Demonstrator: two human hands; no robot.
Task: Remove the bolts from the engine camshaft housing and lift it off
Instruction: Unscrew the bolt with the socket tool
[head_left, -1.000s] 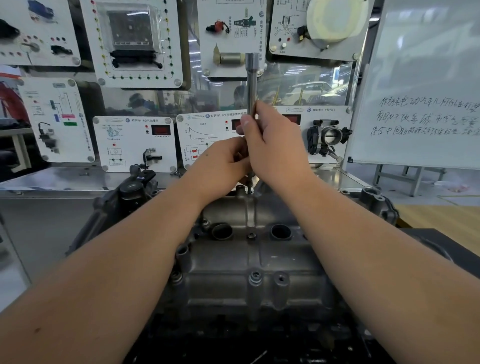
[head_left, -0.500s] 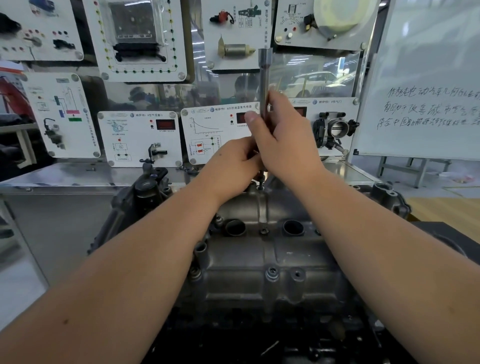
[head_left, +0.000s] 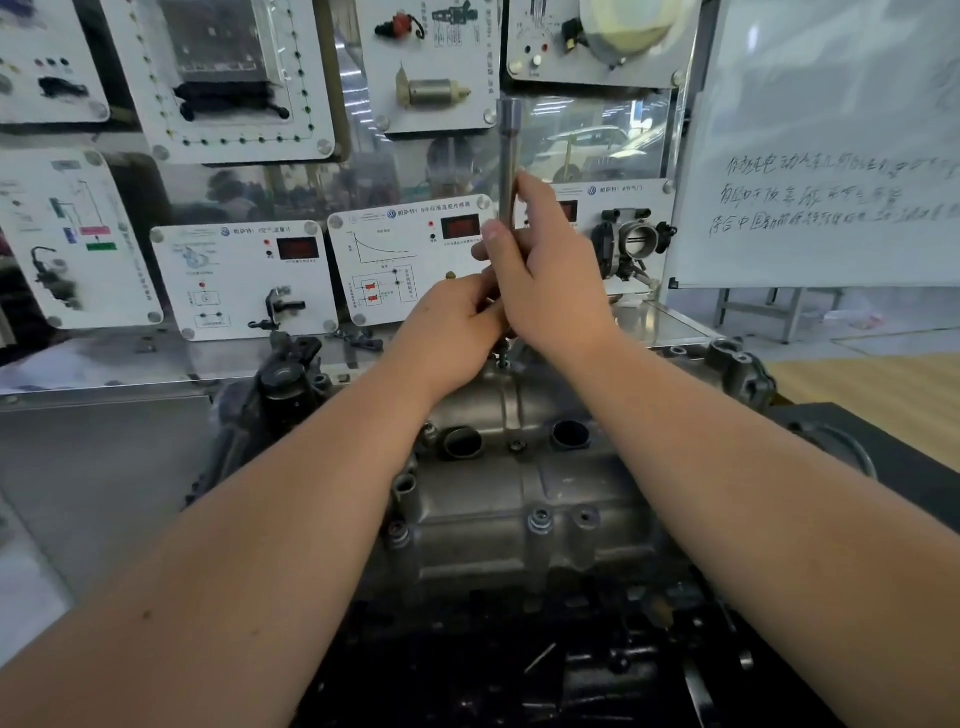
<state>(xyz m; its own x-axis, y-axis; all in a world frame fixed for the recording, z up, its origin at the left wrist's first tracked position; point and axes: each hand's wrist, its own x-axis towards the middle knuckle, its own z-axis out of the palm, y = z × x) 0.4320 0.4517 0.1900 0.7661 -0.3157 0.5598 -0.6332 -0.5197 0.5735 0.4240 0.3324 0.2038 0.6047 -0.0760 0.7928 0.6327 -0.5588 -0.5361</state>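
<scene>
The grey metal camshaft housing (head_left: 519, 499) lies on top of the engine in front of me. A long steel socket extension (head_left: 508, 156) stands upright over the housing's far edge. My right hand (head_left: 550, 280) grips its shaft with thumb and fingers. My left hand (head_left: 457, 332) is curled round the lower end of the tool, just above a bolt (head_left: 502, 358) that sticks up from the housing. The tool's tip is hidden by my fingers. Another bolt (head_left: 540, 519) sits in a boss at the housing's near edge, and one more (head_left: 516, 446) between two round openings.
White training panels (head_left: 405, 260) with sensors stand upright right behind the engine. A throttle body (head_left: 636, 241) is mounted on the right one. A whiteboard (head_left: 831, 145) with handwriting stands at the right. Dark engine parts (head_left: 571, 665) lie near me below the housing.
Both hands keep their hold on the tool. The bolt under the tool now shows raised above the housing. My head has shifted slightly, so the scene sits a little to the right.
</scene>
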